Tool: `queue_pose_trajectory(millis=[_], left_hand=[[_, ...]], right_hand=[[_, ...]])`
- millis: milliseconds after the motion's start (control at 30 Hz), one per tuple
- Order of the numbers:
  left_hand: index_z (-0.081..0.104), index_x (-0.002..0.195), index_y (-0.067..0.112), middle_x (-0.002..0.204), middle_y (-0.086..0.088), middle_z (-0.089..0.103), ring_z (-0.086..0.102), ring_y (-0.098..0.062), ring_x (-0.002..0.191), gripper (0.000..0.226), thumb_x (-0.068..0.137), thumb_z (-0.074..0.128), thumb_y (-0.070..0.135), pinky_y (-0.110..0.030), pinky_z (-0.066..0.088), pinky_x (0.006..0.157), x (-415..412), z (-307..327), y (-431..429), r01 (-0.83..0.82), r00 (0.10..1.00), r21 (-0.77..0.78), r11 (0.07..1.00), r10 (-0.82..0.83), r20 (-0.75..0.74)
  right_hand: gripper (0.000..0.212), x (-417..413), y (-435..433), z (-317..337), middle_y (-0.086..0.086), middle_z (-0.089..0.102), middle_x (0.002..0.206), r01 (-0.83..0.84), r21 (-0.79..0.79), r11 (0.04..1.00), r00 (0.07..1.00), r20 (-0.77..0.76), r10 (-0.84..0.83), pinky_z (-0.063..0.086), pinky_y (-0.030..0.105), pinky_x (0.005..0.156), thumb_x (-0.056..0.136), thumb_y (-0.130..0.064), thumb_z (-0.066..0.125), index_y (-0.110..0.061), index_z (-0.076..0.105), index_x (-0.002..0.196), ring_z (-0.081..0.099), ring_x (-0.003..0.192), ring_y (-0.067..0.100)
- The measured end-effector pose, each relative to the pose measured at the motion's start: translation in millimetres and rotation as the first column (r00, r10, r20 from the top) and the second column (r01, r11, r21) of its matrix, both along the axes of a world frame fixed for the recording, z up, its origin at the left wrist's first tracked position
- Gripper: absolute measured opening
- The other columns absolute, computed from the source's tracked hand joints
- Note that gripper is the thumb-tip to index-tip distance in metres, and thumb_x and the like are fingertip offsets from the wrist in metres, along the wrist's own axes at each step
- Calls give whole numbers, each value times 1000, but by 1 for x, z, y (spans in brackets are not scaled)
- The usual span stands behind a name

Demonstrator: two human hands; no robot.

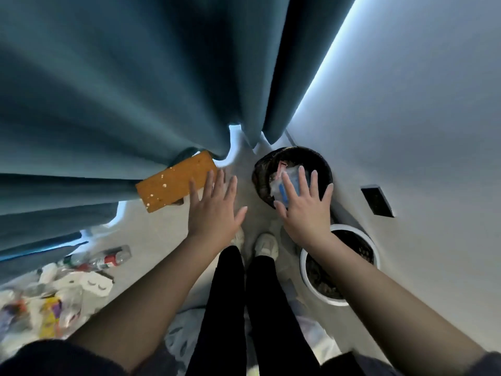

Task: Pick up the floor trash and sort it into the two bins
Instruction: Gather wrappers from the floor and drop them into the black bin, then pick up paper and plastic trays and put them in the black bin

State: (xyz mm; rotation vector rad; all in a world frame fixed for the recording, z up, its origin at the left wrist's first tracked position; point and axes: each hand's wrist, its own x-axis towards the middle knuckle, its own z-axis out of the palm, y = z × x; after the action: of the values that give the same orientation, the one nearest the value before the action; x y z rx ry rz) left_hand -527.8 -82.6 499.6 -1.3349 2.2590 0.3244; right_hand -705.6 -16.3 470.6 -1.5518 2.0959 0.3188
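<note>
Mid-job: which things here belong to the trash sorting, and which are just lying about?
Job: trash pile, bottles, black bin, bag in it, white bin.
Lying about, likely: orange board, curtain, wall plate.

Left hand [214, 207] and right hand [305, 210]: bare, as are both forearms. Dark fabric sleeves [54, 356] end near the upper arms. Legs in slim black trousers [227, 308]. Feet in off-white lace-up trainers [267, 244], soles pale.
</note>
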Motion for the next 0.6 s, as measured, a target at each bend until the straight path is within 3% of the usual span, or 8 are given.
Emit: queue_pose_trajectory(millis=[167,333,600], left_hand=[[9,152,21,160,-10,6,0,-27,147,68,95,22,57,-57,-2,114,63,84,39,-260,966,-57,964,259,-19],[4,152,21,160,-9,1,-5,-27,147,69,95,18,57,-56,-7,113,127,146,77,-502,863,-115,857,505,-12],[-1,152,22,160,-8,-4,-9,-26,146,69,95,16,57,-56,-7,113,242,180,136,-746,662,-138,652,748,-40]], right_hand=[[65,61,-3,78,9,-3,161,-185,-25,982,980,73,186,-2,63,113,98,-50,31,-27,6,154,-9,147,34],[66,129,-4,145,8,-10,161,-466,-81,881,881,47,470,-3,62,115,98,-53,22,-27,-2,154,-12,147,34],[66,247,5,203,9,-11,161,-668,-123,734,740,-4,672,-5,59,115,100,-51,24,-25,-5,153,-13,147,33]])
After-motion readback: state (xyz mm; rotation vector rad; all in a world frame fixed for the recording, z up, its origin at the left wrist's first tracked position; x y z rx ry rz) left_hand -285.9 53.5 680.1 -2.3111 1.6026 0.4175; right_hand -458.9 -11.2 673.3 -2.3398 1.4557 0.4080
